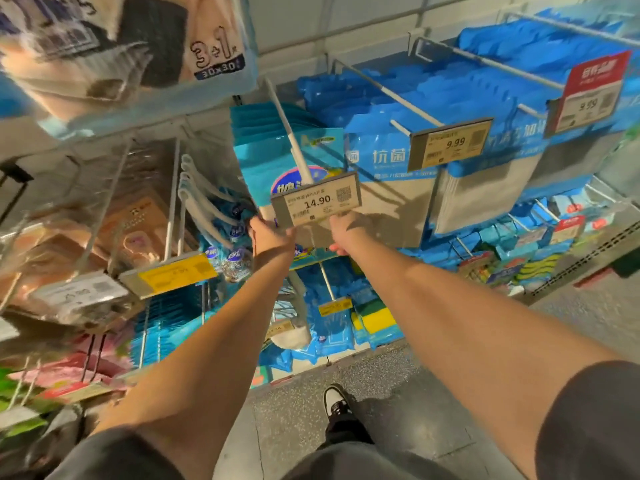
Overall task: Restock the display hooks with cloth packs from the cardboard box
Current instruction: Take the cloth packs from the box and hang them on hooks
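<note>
A blue cloth pack (277,168) hangs at the front of a white display hook (289,133), with several more teal packs behind it. A price tag reading 14.90 (317,200) sits at the hook's tip. My left hand (268,237) grips the pack's lower left edge. My right hand (346,233) holds its lower right side, just below the tag; its fingers are partly hidden behind the pack. The cardboard box is out of view.
Neighbouring hooks to the right carry blue packs with 9.99 tags (450,143). At left hang peach cloth packs (114,46) and brushes (201,199). Lower hooks hold sponges (375,317). A grey floor and my shoe (334,400) lie below.
</note>
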